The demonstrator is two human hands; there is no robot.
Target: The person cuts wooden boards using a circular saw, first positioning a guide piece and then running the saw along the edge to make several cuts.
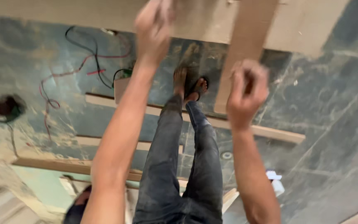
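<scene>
Head view: my right grip (247, 93) is closed around the lower part of a narrow wooden strip (245, 45), which stands over the stone floor (332, 124). My left grip (154, 29) presses on a pale board (83, 12); blur hides how far it is closed.

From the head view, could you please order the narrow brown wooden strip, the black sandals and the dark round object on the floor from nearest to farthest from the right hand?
Measured from the right hand:
1. Narrow brown wooden strip: gripped in that hand, rising above it.
2. Black sandals: just left, on the person's feet.
3. Dark round object: far left, on the dusty floor.
</scene>
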